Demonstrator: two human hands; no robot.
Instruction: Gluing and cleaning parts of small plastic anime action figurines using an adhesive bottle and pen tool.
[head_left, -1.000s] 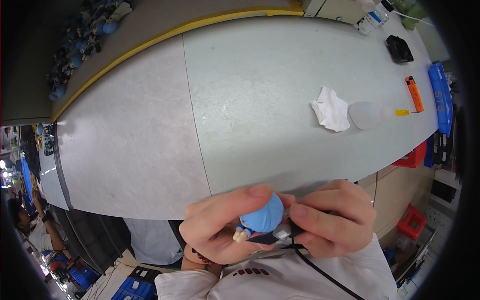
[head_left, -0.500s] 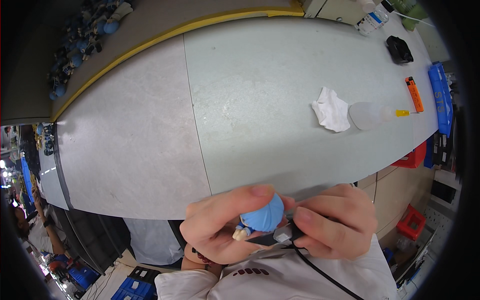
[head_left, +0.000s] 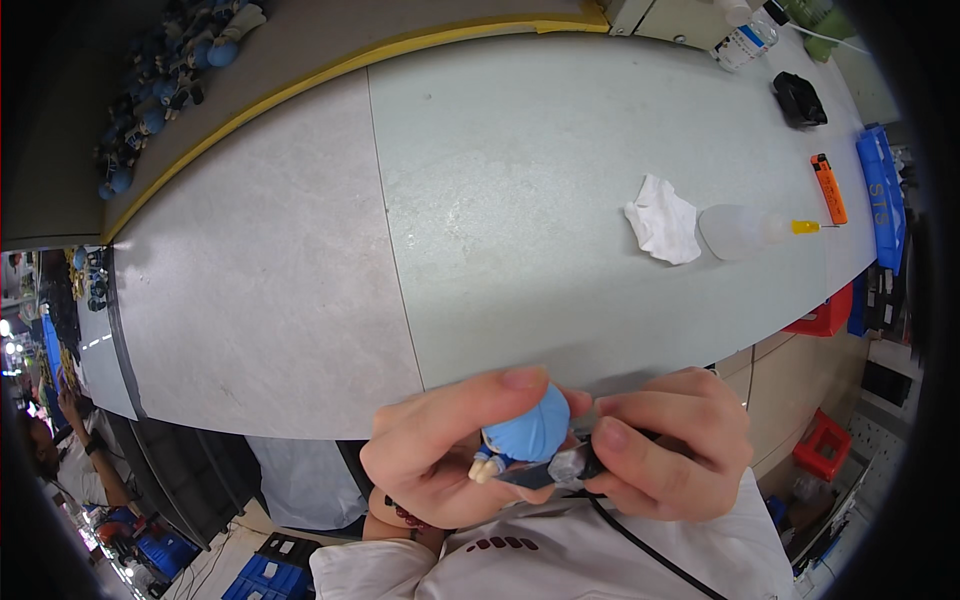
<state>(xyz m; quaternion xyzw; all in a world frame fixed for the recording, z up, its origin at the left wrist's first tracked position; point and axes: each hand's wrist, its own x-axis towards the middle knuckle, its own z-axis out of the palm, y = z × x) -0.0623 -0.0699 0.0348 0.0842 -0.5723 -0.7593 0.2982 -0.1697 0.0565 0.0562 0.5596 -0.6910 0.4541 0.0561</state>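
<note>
Near the table's front edge, my left hand (head_left: 425, 440) is wrapped round a small figurine (head_left: 530, 432) with blue hair and a blue-and-cream body. Its thumb lies across the top of the hair, while the figurine's small cream limbs stick out toward the palm. From the other side my right hand (head_left: 685, 450) grips a black corded tool (head_left: 567, 468) between thumb and fingers. The tool has a grey faceted collar and a flat, dark tip that lies right by the figurine's underside; whether it touches cannot be made out. A black cord (head_left: 650, 550) runs down from it.
A crumpled white tissue (head_left: 662, 220) lies beside a translucent squeeze bottle (head_left: 745, 232) with a yellow needle tip. Farther right are an orange lighter (head_left: 828, 188), a black object (head_left: 799, 99) and a labelled bottle (head_left: 745, 42). Many blue-haired figurines fill a shelf (head_left: 300, 65) at far left. Someone sits at left.
The black tool and my right hand have shifted and turned very slightly against the figurine. My left hand keeps nearly the same hold. At far left, the other person's arm has moved a little.
</note>
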